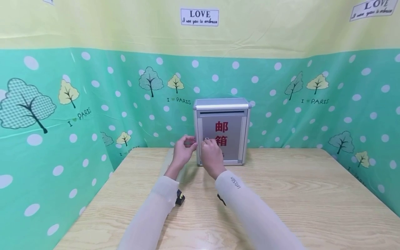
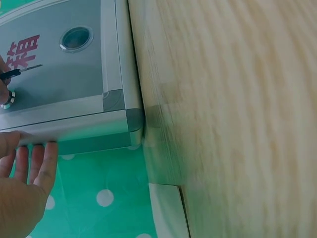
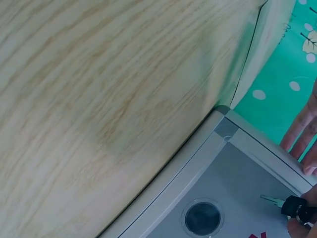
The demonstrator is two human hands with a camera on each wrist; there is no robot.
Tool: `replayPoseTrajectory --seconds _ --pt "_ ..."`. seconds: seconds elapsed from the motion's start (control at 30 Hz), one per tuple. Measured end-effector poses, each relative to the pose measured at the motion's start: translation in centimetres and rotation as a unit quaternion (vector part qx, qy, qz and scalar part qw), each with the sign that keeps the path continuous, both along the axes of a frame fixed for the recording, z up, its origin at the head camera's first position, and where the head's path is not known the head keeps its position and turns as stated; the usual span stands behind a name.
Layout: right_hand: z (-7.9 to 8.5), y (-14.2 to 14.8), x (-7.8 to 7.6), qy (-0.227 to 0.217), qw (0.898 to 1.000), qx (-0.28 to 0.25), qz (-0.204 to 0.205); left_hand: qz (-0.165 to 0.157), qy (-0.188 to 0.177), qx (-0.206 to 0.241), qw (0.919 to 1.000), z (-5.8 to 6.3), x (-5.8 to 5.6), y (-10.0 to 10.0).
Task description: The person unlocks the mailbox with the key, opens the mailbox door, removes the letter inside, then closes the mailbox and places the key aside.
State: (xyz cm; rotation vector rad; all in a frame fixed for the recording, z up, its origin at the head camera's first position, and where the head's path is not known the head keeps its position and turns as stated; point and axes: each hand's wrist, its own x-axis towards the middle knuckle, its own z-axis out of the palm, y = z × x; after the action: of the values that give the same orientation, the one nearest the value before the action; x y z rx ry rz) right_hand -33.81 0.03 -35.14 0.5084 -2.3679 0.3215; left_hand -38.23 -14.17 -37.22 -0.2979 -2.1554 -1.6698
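Note:
A silver mailbox (image 1: 222, 130) with red characters and a slot near its top stands upright at the back middle of the wooden table (image 1: 281, 198). My left hand (image 1: 185, 146) lays its straight fingers (image 2: 37, 158) against the box's left side edge. Just right of it, my right hand (image 1: 210, 147) is at the left part of the box's front. It pinches a small key (image 2: 15, 73) with a black head (image 3: 293, 206), its blade lying against the grey door panel. A round glassy disc (image 2: 76, 38) is set low in that door.
A green dotted cloth with trees (image 1: 62, 121) walls in the table at the back and on both sides, with yellow cloth above. A small black device (image 1: 180, 198) is strapped under my left wrist. Bare wood lies on both sides of the box.

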Motion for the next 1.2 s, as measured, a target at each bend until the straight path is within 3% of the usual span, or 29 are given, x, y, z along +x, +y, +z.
replayPoseTrajectory --seconds 0.63,0.93,1.2 --pt "-0.6 -0.4 0.2 0.036 0.999 -0.011 -0.004 0.002 0.007 -0.005 1.0 -0.1 0.0 -0.1" --pt "-0.6 0.2 1.0 0.056 0.998 0.026 -0.008 -0.005 0.008 -0.002 1.0 0.0 0.2 0.1" --pt "-0.8 0.6 1.4 0.068 0.997 0.0 0.025 -0.008 0.0 0.006 0.9999 0.2 0.4 0.0"
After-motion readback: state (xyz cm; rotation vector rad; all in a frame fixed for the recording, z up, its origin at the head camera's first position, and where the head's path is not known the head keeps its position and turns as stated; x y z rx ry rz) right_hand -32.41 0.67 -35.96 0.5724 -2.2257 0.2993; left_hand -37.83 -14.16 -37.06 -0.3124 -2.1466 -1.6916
